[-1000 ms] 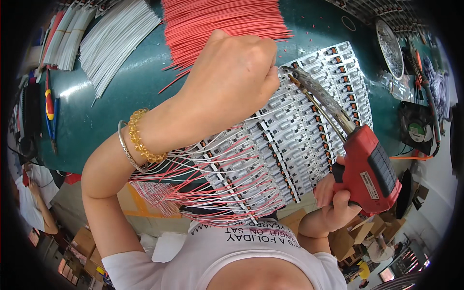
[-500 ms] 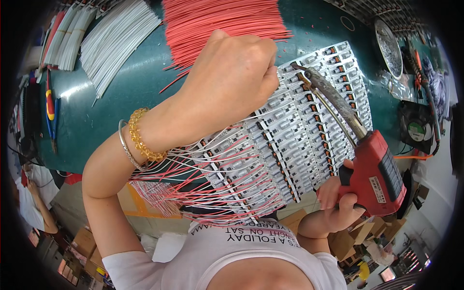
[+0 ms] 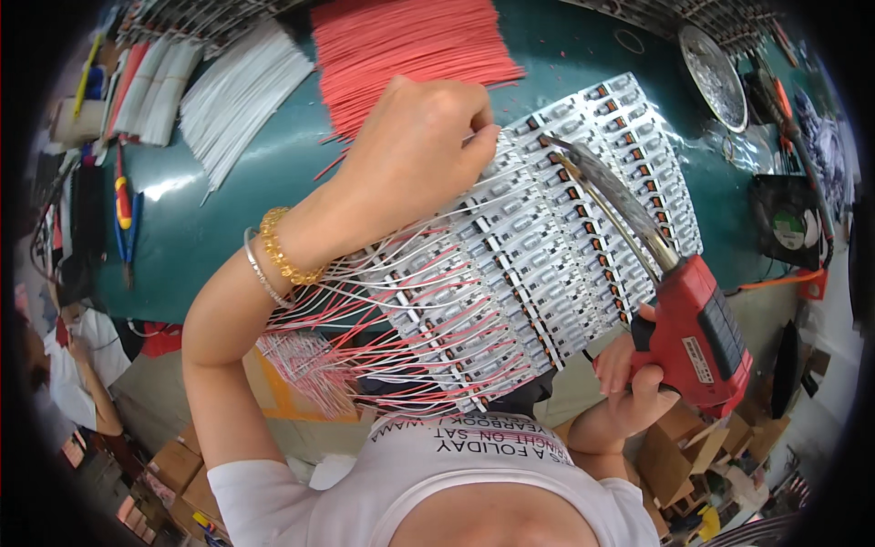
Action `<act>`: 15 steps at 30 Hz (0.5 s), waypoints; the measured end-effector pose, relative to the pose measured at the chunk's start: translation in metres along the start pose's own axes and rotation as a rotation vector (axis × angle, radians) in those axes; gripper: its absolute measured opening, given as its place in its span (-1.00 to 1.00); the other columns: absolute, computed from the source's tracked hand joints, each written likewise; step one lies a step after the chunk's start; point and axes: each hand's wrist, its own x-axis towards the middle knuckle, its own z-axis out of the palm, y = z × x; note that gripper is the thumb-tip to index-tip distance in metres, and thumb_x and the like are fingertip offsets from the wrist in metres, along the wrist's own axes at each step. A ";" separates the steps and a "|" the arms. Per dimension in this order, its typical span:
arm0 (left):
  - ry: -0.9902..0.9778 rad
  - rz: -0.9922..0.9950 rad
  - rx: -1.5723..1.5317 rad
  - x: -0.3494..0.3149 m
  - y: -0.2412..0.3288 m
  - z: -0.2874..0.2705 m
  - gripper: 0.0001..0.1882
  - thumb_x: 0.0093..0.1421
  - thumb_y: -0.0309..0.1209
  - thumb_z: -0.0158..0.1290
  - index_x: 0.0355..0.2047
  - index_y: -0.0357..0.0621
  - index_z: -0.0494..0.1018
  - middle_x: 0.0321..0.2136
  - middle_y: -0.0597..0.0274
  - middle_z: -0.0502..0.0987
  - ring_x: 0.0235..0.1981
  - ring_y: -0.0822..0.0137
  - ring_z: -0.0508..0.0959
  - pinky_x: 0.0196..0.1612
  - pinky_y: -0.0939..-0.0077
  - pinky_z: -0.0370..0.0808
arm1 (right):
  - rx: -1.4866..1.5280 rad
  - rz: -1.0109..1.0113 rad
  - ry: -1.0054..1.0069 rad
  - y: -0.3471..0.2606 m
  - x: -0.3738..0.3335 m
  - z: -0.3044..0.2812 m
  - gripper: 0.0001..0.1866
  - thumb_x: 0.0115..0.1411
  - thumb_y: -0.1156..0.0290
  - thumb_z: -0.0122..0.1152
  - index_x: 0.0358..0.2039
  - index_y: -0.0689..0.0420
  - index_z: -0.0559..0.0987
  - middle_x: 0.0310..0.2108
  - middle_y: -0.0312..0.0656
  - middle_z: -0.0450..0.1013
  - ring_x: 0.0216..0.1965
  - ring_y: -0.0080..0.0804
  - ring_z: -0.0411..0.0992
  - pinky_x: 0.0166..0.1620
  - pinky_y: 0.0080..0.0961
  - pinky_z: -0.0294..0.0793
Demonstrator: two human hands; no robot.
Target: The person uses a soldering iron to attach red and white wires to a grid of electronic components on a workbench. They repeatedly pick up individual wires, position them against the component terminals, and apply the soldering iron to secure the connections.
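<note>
Right hand [image 3: 631,401] holds the iron [image 3: 697,333], its tip just right of the left hand [image 3: 421,141]. Left hand curled; whether it grips anything cannot be told. Boards [image 3: 524,251] lie between the 2 hands.

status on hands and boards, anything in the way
Right hand holding soldering gun, tip over circuit boards. Left hand curled, grip hidden, partly blocking view of boards. Wires trail left.

The soldering iron [image 3: 685,296] has moved away from the left hand [image 3: 424,141].
</note>
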 end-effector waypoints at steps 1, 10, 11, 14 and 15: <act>0.042 0.060 0.088 0.000 0.002 -0.003 -0.89 0.04 -0.42 0.10 -0.53 -0.22 0.46 -0.58 0.21 0.49 -0.53 0.28 0.45 -0.33 0.41 0.27 | -0.038 -0.018 0.043 0.007 -0.004 -0.008 -0.22 0.15 -0.06 0.10 0.00 0.51 0.22 -0.83 -0.38 0.16 -0.84 -0.63 0.11 -0.70 -0.69 0.13; 0.374 0.076 0.867 -0.042 -0.070 -0.095 -0.85 -0.01 -0.35 0.10 -0.50 -0.17 0.49 -0.54 0.16 0.51 -0.42 0.14 0.49 -0.25 0.26 0.30 | 0.315 0.011 -0.098 0.015 -0.011 -0.039 -0.36 0.25 0.07 0.00 0.06 0.41 0.18 -0.81 -0.36 0.14 -0.84 -0.61 0.11 -0.72 -0.64 0.18; 0.321 0.062 0.829 -0.044 -0.081 -0.098 -0.86 -0.01 -0.36 0.10 -0.51 -0.17 0.49 -0.54 0.15 0.51 -0.42 0.13 0.49 -0.25 0.26 0.30 | 0.326 0.027 -0.085 0.014 -0.012 -0.040 -0.35 0.23 0.08 0.03 0.04 0.43 0.19 -0.81 -0.35 0.15 -0.84 -0.60 0.12 -0.71 -0.64 0.18; 0.217 0.044 0.836 -0.041 -0.086 -0.100 -0.88 0.02 -0.38 0.08 -0.51 -0.17 0.47 -0.55 0.14 0.50 -0.43 0.12 0.48 -0.27 0.27 0.29 | 0.322 0.034 -0.089 0.014 -0.014 -0.044 -0.34 0.21 0.09 0.07 0.03 0.45 0.20 -0.81 -0.33 0.17 -0.83 -0.59 0.14 -0.70 -0.65 0.19; 0.191 0.041 0.859 -0.040 -0.084 -0.100 -0.89 0.03 -0.39 0.07 -0.51 -0.17 0.47 -0.55 0.13 0.50 -0.43 0.12 0.48 -0.27 0.28 0.29 | 0.302 0.009 -0.124 0.018 -0.015 -0.047 -0.36 0.23 0.08 0.03 0.05 0.42 0.19 -0.81 -0.34 0.16 -0.84 -0.59 0.13 -0.71 -0.64 0.18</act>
